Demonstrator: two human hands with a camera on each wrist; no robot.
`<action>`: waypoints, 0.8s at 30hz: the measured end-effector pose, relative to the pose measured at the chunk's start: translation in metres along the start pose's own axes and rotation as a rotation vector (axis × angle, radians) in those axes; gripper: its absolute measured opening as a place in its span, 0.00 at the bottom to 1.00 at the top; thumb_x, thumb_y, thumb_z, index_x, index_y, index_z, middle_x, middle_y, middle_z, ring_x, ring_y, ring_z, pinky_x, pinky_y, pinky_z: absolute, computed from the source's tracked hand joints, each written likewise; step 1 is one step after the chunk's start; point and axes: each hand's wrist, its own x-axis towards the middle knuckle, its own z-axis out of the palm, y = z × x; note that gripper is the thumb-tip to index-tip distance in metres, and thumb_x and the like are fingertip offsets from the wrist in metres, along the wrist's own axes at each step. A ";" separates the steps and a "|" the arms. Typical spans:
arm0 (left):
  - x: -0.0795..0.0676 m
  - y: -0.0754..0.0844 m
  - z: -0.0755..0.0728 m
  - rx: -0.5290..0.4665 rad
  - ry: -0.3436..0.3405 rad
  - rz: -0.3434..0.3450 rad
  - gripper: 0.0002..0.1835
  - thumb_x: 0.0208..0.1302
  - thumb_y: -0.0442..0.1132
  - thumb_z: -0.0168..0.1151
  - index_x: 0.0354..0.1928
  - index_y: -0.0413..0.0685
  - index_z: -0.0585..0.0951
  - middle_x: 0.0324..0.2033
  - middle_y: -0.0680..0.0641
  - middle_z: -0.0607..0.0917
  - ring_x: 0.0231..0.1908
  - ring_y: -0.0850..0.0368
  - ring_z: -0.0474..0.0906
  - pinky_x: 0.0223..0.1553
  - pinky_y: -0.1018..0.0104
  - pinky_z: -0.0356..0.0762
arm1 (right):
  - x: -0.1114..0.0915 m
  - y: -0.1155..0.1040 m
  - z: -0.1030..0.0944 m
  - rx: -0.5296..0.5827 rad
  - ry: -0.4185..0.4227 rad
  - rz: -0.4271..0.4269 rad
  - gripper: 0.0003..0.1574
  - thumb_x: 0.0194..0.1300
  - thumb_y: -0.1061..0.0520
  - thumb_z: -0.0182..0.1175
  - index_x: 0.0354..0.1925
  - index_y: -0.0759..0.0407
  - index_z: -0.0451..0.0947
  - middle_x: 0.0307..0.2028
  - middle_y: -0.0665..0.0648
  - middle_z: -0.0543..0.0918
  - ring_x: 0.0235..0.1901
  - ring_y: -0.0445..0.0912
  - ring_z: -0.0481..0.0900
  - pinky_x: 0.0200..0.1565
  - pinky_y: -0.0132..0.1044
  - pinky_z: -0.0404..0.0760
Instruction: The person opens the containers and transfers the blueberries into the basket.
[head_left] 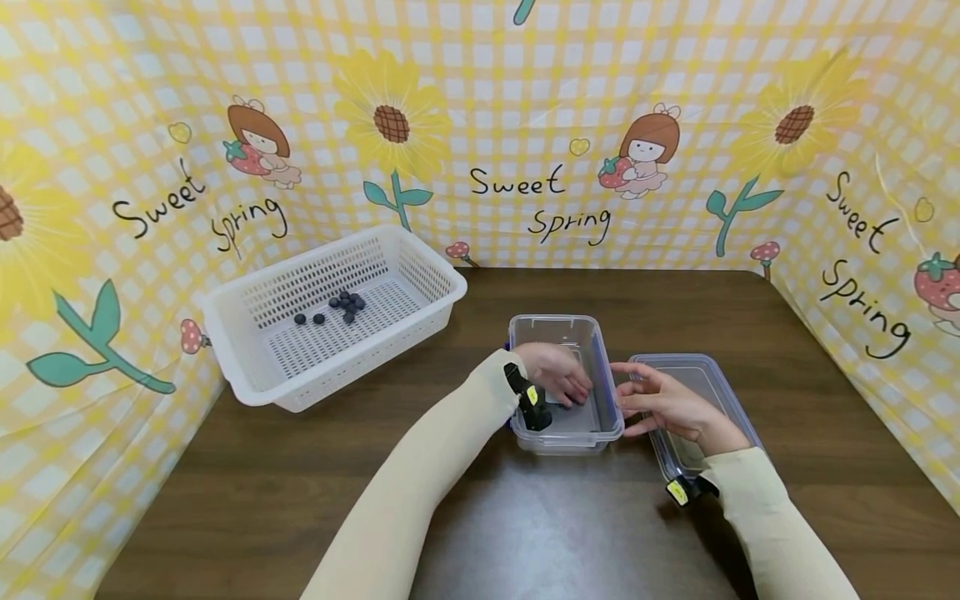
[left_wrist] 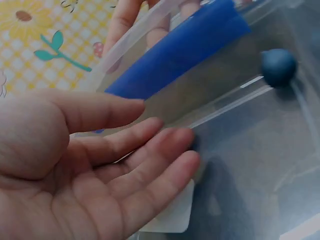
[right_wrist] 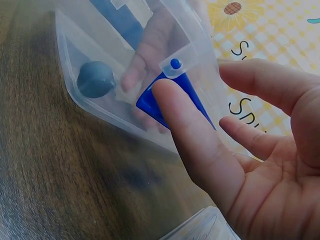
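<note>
My left hand (head_left: pixel 558 371) reaches down into a clear plastic container (head_left: pixel 566 439), its fingers loosely extended near the bottom. In the left wrist view, a dark blue round berry (left_wrist: pixel 279 67), like a blueberry, lies on the container floor beyond the fingertips. Nothing shows between thumb and fingers there. Dark spots partly hidden by the fingers appear in the head view. At the container's right side is my right hand (head_left: pixel 667 404), fingertips at the wall and rim. The right wrist view has one finger overlapping a blue side latch (right_wrist: pixel 152 102), with the berry seen through the wall.
A matching clear lid (head_left: pixel 701 375) with a bluish edge lies right of the container, partly beneath my right hand. At the left, a white perforated basket (head_left: pixel 360 367) holds several dark berries (head_left: pixel 348 304). A patterned yellow cloth (head_left: pixel 510 125) hangs around the brown table.
</note>
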 end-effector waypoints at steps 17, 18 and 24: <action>-0.012 0.004 0.021 0.378 -0.326 -0.082 0.14 0.71 0.29 0.57 0.54 0.28 0.79 0.32 0.43 0.86 0.33 0.54 0.82 0.35 0.65 0.84 | 0.004 0.005 -0.002 -0.014 -0.011 0.000 0.38 0.71 0.69 0.55 0.72 0.66 0.50 0.45 0.61 0.74 0.40 0.48 0.83 0.40 0.48 0.88; -0.012 0.004 0.023 0.388 -0.332 -0.084 0.13 0.71 0.28 0.57 0.53 0.28 0.80 0.32 0.44 0.86 0.33 0.54 0.81 0.35 0.65 0.83 | 0.004 0.005 -0.002 -0.014 -0.016 -0.004 0.38 0.71 0.69 0.56 0.72 0.66 0.50 0.46 0.61 0.74 0.40 0.48 0.83 0.40 0.48 0.88; -0.008 0.001 0.029 0.432 -0.348 -0.084 0.06 0.72 0.27 0.55 0.43 0.34 0.81 0.28 0.46 0.83 0.30 0.57 0.78 0.32 0.67 0.80 | 0.002 0.007 0.000 0.003 -0.035 -0.030 0.33 0.71 0.69 0.55 0.69 0.59 0.58 0.45 0.61 0.74 0.40 0.48 0.83 0.40 0.46 0.88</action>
